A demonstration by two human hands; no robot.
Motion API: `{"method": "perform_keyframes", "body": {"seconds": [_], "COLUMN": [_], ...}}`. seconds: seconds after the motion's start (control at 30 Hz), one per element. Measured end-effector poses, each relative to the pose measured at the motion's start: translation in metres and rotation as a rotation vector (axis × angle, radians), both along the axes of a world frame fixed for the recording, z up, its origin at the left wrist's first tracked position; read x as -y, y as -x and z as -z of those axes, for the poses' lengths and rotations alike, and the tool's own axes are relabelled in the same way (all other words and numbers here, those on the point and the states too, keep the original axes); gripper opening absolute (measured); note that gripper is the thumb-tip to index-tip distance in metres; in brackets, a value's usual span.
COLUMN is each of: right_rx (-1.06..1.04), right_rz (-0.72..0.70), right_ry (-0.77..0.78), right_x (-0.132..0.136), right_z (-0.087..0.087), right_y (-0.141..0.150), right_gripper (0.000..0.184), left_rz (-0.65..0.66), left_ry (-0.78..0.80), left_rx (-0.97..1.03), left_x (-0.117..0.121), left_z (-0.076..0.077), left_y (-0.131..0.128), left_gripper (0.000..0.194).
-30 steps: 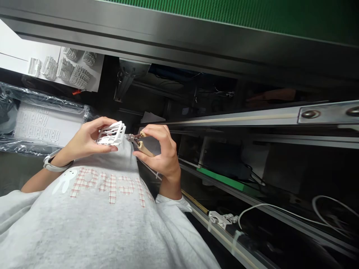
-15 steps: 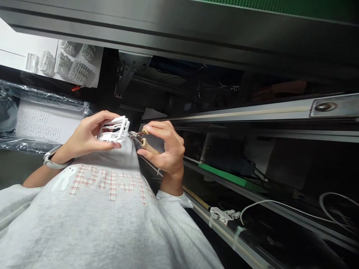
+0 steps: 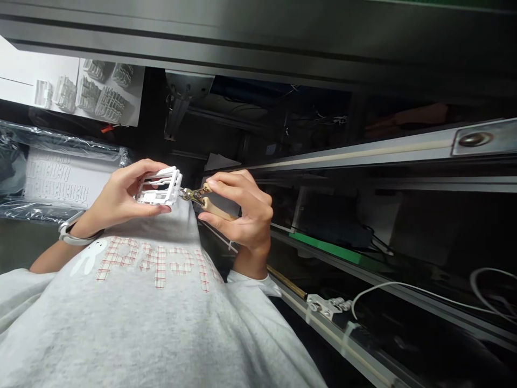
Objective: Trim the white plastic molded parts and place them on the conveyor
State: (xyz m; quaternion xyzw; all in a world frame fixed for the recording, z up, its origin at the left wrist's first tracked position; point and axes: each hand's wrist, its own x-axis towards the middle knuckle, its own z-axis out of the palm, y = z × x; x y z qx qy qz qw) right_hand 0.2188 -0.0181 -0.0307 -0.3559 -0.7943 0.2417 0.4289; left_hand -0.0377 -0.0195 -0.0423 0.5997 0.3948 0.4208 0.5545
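Note:
My left hand point(image 3: 123, 191) grips a white plastic frame point(image 3: 174, 186) with thin bars across its openings, thumb along the lower edge and fingers around the upper side. A small pair of cutting pliers point(image 3: 194, 196) with beige handles is in my right hand point(image 3: 242, 207), fingers on the upper handle and thumb by the lower one. The pliers' handles are spread apart. Their tip meets the right side of the frame; whether the jaws touch a bar cannot be made out. Both things are held in front of my grey shirt.
At the upper left, several stacks of white plastic parts point(image 3: 111, 102) stand on a white surface. Below them, a tray lined with clear plastic film point(image 3: 60, 146) holds rows of flat white parts. Metal rails point(image 3: 355, 156) and a white cable point(image 3: 420, 288) run along the right.
The view has shifted slightly. My left hand still holds the frame, and my right hand keeps the pliers at its right side; the pliers have turned a little.

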Motion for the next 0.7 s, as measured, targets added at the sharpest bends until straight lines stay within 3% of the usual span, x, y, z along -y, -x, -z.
{"method": "perform_keyframes", "body": {"seconds": [0.3,0.7], "right_rx": [0.006,0.015], "right_rz": [0.056,0.102], "right_ry": [-0.044,-0.033], "right_x": [0.005,0.013], "right_z": [-0.002,-0.003], "right_y": [0.002,0.005], "right_gripper": [0.035,0.03], "left_rz": [-0.047,-0.036], "left_ry": [-0.052,0.011], "left_rx": [-0.019,-0.006], "left_x": [0.003,0.007], "left_z": [0.001,-0.003], "left_y": [0.001,0.001], "left_gripper": [0.052,0.055]}}
